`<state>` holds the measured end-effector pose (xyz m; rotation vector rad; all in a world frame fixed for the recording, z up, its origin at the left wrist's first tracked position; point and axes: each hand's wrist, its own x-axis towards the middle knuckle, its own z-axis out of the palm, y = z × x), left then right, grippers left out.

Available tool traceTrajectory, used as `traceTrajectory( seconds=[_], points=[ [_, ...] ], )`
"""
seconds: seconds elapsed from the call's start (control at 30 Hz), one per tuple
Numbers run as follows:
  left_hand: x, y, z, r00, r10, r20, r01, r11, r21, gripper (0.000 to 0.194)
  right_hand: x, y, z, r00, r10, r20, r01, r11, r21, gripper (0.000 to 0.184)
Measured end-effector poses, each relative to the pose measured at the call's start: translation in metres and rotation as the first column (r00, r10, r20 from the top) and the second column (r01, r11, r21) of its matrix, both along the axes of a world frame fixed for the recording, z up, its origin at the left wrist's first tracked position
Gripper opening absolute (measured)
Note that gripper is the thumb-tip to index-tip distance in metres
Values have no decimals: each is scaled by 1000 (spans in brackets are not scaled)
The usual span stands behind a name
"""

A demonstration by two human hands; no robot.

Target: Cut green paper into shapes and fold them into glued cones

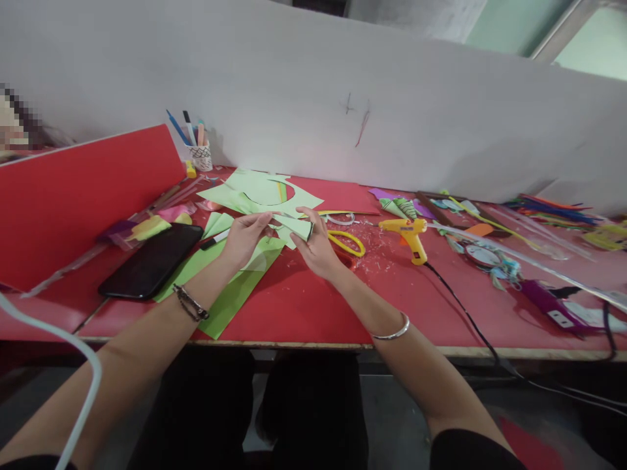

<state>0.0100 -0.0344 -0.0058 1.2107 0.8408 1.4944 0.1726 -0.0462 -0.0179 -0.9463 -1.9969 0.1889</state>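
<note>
Between my hands, above the red table, is a small pale green paper cone (294,226). My left hand (243,239) pinches its narrow end at the left. My right hand (318,245) has its fingers curled round the wide end. Light green paper (223,194) with a round hole cut in it lies behind my hands. Below them is a sheet of brighter green paper (235,297). A marker with a black cap (214,239) rests just left of my left hand. Beside my right hand are scissors with yellow handles (347,242), their blades hidden.
A yellow glue gun (409,235) stands to the right, its black cord running over the table's front edge. A black phone (151,261) lies at left before a tilted red board (88,196). Behind is a pen cup (200,157). Craft scraps and a purple case (553,305) fill the right.
</note>
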Motion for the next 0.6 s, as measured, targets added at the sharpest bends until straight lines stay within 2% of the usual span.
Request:
traceTrajectory(
  seconds=[0.17,0.3,0.43,0.6],
  points=[
    [1,-1,0,996,-65,61,66,998,-7,29,-2,1,-1,998,-4,-58,3,1000,-28,28],
    [2,-3,1,998,-70,12,70,997,-37,28,-3,-2,0,996,21,-90,-31,993,-112,30],
    [2,-4,1,998,-62,-25,61,996,-65,28,-1,-4,-1,997,55,-61,-63,988,-142,42],
    [3,-5,2,998,-56,-24,54,995,-80,29,2,-3,-3,999,33,41,-28,992,-119,47]
  ],
)
